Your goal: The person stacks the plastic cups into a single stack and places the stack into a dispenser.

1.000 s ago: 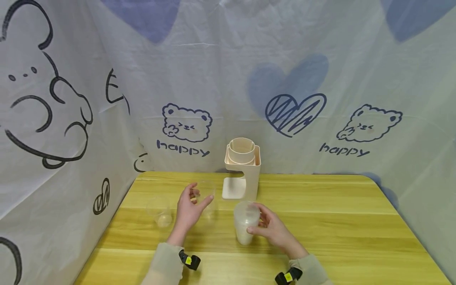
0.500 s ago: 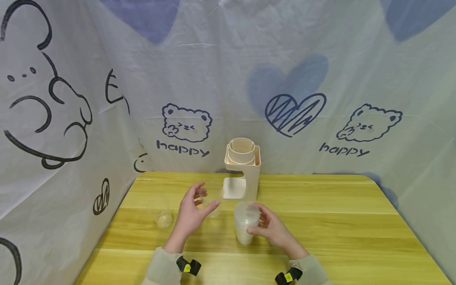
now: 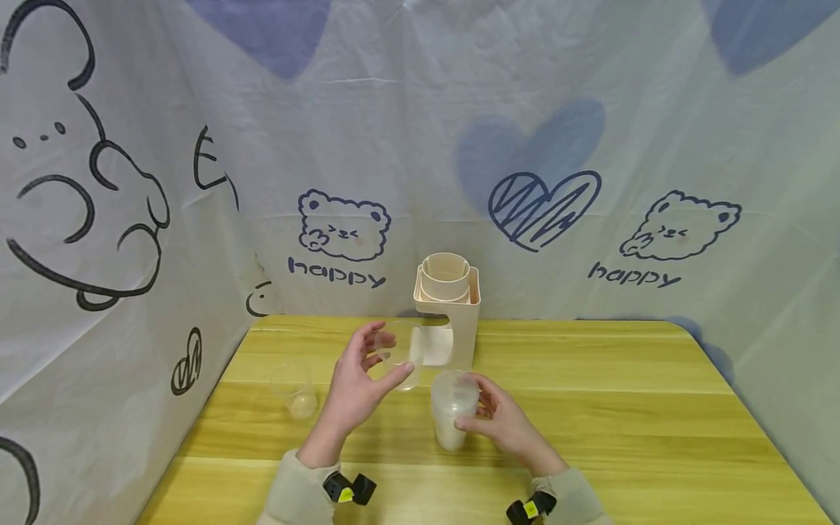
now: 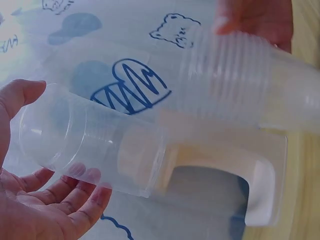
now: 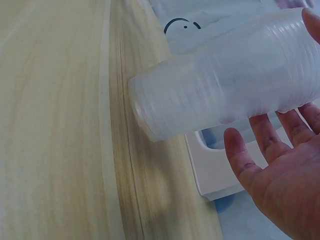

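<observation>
My left hand (image 3: 354, 390) holds a single clear plastic cup (image 3: 402, 354) between thumb and fingers, raised in front of the beige stand. In the left wrist view the thumb is at one end of this cup (image 4: 100, 137), and the fingertips show through its wall. A stack of nested clear plastic cups (image 3: 450, 408) is gripped from its right side by my right hand (image 3: 505, 424). The stack's many rims show as ridges in the left wrist view, and its narrow base points down to the tabletop in the right wrist view.
The beige stand (image 3: 464, 328) with a round open ring (image 3: 446, 281) on top stands at the back centre of the wooden table (image 3: 590, 408). Another clear cup (image 3: 292, 383) stands on the left. A printed cloth (image 3: 426, 146) hangs behind and along the sides.
My left hand has moved right and slightly away from me with the single cup, which now overlaps the stand's base. My right hand and the stack stay where they were.
</observation>
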### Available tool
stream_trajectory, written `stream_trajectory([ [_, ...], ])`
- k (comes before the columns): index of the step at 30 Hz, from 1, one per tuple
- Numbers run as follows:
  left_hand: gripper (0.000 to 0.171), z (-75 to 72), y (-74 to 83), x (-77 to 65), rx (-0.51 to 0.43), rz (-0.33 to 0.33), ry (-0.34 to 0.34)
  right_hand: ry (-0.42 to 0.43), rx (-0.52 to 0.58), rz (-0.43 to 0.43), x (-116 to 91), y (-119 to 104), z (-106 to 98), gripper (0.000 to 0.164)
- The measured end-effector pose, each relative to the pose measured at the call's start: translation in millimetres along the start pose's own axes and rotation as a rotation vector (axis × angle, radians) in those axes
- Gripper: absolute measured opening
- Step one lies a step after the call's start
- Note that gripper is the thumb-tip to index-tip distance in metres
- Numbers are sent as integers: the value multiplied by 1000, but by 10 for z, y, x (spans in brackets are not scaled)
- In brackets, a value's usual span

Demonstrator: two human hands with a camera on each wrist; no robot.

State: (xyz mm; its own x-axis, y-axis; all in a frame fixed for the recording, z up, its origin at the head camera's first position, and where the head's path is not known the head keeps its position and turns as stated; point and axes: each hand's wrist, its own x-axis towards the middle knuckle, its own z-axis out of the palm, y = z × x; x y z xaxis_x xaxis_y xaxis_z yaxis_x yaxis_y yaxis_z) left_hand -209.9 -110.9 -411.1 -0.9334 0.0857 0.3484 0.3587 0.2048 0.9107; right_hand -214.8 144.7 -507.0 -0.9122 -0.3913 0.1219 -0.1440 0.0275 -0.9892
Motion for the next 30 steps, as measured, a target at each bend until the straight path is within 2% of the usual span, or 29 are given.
stream_trajectory([
  [5, 62, 42, 89, 4, -103, 15, -38, 2, -9, -8, -9, -8, 6, 71],
  [10, 60, 84, 97, 15, -167, 15, -85, -7, -11, -19, -14, -9, 10, 70],
  [15, 61, 138, 106, 28, -244, 42, -164, -8, 3, -19, -7, -5, 10, 70],
  [19, 60, 187, 101, 31, -295, 33, -229, -13, 4, -1, -4, -11, 15, 69],
  [25, 63, 257, 88, 30, -319, 29, -300, -11, 5, 28, -5, -18, 19, 71],
  [30, 65, 294, 45, 27, -279, 43, -316, -11, 8, 16, -7, -2, 12, 71],
])
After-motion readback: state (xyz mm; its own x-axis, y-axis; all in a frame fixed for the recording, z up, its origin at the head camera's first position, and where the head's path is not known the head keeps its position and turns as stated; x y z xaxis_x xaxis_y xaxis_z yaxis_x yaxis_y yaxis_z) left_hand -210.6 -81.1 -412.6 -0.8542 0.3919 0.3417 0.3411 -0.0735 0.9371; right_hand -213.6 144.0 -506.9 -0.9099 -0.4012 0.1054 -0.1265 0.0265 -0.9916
